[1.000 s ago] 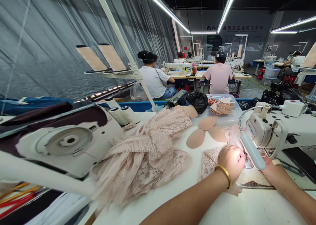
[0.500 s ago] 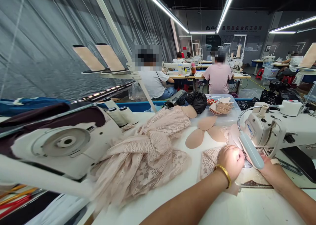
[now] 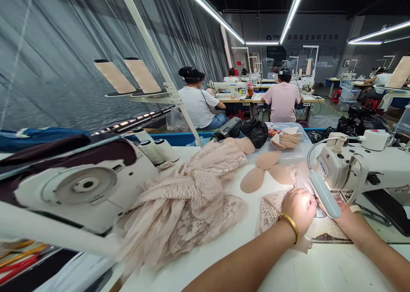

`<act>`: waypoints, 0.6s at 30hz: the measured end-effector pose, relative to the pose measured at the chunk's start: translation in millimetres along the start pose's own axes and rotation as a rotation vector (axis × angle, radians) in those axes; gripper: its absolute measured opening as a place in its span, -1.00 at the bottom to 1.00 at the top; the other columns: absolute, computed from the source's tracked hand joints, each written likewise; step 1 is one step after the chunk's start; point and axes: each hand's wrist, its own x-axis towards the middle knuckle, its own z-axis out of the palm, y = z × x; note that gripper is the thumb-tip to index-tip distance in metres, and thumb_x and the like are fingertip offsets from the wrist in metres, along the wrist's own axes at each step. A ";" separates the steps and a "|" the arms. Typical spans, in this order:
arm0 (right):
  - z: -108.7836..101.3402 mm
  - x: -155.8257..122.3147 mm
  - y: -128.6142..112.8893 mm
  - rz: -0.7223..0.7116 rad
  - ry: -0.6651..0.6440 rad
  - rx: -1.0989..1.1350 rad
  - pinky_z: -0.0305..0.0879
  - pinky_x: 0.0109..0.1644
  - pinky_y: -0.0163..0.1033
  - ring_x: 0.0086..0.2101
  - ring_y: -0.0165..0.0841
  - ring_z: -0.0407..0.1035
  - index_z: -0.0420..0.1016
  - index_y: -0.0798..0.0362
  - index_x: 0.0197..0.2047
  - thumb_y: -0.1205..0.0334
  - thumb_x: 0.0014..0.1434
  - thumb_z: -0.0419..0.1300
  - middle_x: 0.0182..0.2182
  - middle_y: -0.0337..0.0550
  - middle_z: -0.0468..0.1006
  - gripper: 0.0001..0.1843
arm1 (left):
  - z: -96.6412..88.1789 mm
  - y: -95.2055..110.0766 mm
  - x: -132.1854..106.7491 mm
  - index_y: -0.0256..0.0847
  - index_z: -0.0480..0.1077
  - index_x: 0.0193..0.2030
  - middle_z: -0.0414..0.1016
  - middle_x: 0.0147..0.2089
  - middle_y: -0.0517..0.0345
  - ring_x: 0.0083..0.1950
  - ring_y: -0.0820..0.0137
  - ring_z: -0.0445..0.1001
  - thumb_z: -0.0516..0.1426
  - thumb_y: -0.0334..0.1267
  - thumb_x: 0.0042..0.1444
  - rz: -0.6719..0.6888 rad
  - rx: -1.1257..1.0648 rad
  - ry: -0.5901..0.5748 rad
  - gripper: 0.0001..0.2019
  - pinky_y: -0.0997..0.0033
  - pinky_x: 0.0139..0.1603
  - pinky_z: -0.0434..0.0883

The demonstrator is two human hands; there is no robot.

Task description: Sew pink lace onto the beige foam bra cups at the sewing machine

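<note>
My left hand (image 3: 300, 208), with a gold bangle at the wrist, is curled closed on a beige lace piece (image 3: 271, 207) beside the needle area of a white sewing machine (image 3: 339, 168). Part of the lace spreads out to the left of the hand. On the other side of the needle area, my right hand (image 3: 346, 217) rests low on the machine bed. A grey lamp head (image 3: 325, 194) hides its fingers, so its grip does not show. Close behind the left hand lie several beige bra cups (image 3: 252, 180).
A large heap of beige lace (image 3: 192, 206) covers the table's middle left. Behind it stand white thread cones (image 3: 153, 151) and a black bag (image 3: 255, 132). A clear plastic bin (image 3: 304, 149) holds stacked cups. A dark phone-like slab (image 3: 386, 211) lies right. Co-workers sit farther back.
Both hands and the lace stay in nearly the same place. Only a very slight shift of the whole view shows.
</note>
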 end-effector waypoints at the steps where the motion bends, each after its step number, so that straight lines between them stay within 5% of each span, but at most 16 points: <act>1: 0.2 0.8 1.7 -0.003 -0.008 0.005 0.39 -0.20 -0.19 -0.29 -0.05 0.55 0.47 -0.07 -0.60 -0.11 -0.15 0.35 -0.47 -0.13 0.68 -0.69 | -0.1 0.0 0.0 -0.18 0.50 -0.48 0.37 -0.48 0.20 -0.36 0.35 0.30 0.18 -0.45 0.15 0.000 -0.001 -0.002 -0.79 0.34 -0.19 0.26; 8: 4.2 4.8 14.9 -0.045 -0.040 0.049 0.40 -0.05 -0.18 -0.16 -0.04 0.56 0.58 -0.02 -0.44 -0.14 -0.09 0.32 -0.32 -0.08 0.72 -0.65 | 0.3 -0.6 0.4 -0.18 0.50 -0.49 0.39 -0.48 0.19 -0.34 0.33 0.32 0.13 -0.47 0.15 -0.007 -0.008 -0.016 -0.76 0.31 -0.16 0.28; 18: 3.9 4.2 6.6 -0.044 -0.040 0.068 0.43 -0.05 -0.14 -0.14 0.00 0.57 0.59 -0.01 -0.44 -0.10 -0.10 0.34 -0.37 -0.06 0.72 -0.68 | 0.3 0.3 1.2 -0.18 0.48 -0.51 0.40 -0.46 0.18 -0.33 0.32 0.35 0.15 -0.43 0.15 -0.006 -0.026 -0.005 -0.77 0.32 -0.17 0.31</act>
